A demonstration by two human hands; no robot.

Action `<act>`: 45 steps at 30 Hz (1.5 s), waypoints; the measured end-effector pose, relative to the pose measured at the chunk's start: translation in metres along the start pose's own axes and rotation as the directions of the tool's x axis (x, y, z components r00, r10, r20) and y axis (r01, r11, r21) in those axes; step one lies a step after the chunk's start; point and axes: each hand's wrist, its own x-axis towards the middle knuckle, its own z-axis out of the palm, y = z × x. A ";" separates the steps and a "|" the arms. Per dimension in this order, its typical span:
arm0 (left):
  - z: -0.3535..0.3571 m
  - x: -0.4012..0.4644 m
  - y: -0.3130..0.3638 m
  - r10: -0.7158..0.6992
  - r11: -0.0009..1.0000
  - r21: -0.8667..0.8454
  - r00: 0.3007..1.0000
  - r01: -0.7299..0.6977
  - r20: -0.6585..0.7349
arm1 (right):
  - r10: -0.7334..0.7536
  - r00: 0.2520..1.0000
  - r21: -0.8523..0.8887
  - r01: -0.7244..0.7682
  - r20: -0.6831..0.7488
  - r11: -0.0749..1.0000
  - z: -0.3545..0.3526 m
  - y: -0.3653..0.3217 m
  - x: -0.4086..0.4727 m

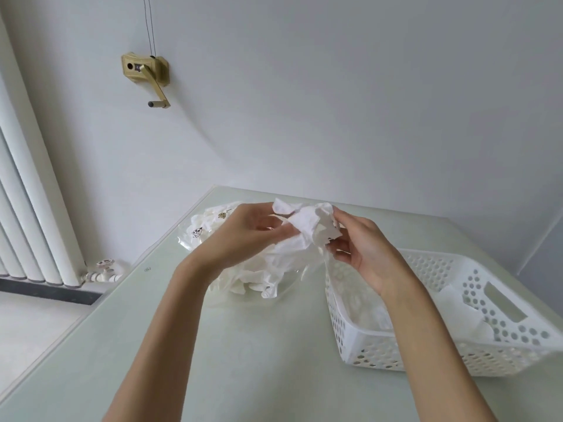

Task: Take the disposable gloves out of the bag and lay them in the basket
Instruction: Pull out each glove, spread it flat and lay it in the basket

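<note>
Currently both hands raised over the table (243, 345), left hand (240, 236) and right hand (362, 248) each pinching the same crumpled white glove (307, 226) from opposite sides. Directly below, clear bag (213, 236) with more gloves spilling out. White perforated basket (475, 315) just right of it, some white gloves already inside. Right forearm hides part of basket interior; glove count unreadable
</note>
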 end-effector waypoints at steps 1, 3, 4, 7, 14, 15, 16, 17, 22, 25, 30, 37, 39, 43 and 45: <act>0.003 0.001 0.002 -0.031 0.998 -0.058 0.999 0.029 -0.025 | 0.000 1.000 -0.003 0.000 -0.028 1.000 -0.002 0.000 0.000; 0.008 0.004 0.006 -0.125 0.981 -0.158 0.989 0.112 -0.075 | -0.051 0.991 -0.060 0.044 -0.125 0.997 -0.007 -0.002 -0.001; 0.009 0.005 0.007 -0.161 0.974 -0.178 0.982 0.142 -0.098 | -0.124 0.974 -0.134 0.100 -0.188 0.986 -0.010 -0.006 -0.003; 0.010 0.008 0.008 -0.203 0.965 -0.203 0.962 0.165 -0.182 | -0.374 0.915 -0.286 0.322 -0.150 0.903 -0.017 -0.023 -0.019; 0.020 0.011 0.011 -0.176 0.984 -0.025 0.961 0.175 -0.213 | -0.502 0.775 -0.731 0.588 0.385 0.346 -0.008 -0.033 -0.047; 0.020 0.010 0.011 -0.181 0.983 0.006 0.967 0.185 -0.179 | -0.534 0.752 -0.748 0.594 0.386 0.295 -0.008 -0.032 -0.046; 0.019 0.010 0.010 -0.185 0.982 0.018 0.973 0.189 -0.138 | -0.578 0.733 -0.750 0.595 0.360 0.287 -0.008 -0.032 -0.044; 0.018 0.009 0.009 -0.189 0.981 0.018 0.978 0.191 -0.093 | -0.618 0.720 -0.744 0.592 0.316 0.309 -0.010 -0.031 -0.042; 0.021 0.010 0.006 -0.174 0.958 -0.209 0.976 0.198 0.127 | -0.615 0.783 -0.593 0.538 0.089 0.599 -0.015 -0.025 -0.031; 0.032 0.015 0.008 -0.124 0.918 -0.350 0.975 0.183 0.186 | -0.600 0.799 -0.535 0.499 -0.020 0.682 -0.014 -0.020 -0.024; 0.062 0.012 0.012 -0.079 0.963 -0.230 0.961 0.143 0.266 | -0.548 0.826 -0.382 0.467 -0.132 0.797 -0.022 -0.015 -0.012; 0.091 0.015 0.009 -0.023 0.990 -0.133 0.990 0.041 0.137 | -0.449 0.887 -0.338 0.392 -0.109 0.856 -0.055 -0.022 -0.020; 0.087 0.017 0.007 -0.008 0.991 -0.131 0.999 0.014 0.045 | -0.454 0.878 -0.430 0.353 -0.156 0.831 -0.069 -0.024 -0.024; 0.076 0.015 0.011 0.002 0.987 -0.160 0.999 -0.010 -0.050 | -0.334 0.934 -0.357 0.271 -0.128 0.894 -0.101 -0.028 -0.044; 0.073 0.013 0.016 0.025 0.979 -0.203 0.998 -0.037 -0.061 | -0.272 0.962 -0.255 0.260 -0.014 0.931 -0.106 -0.031 -0.056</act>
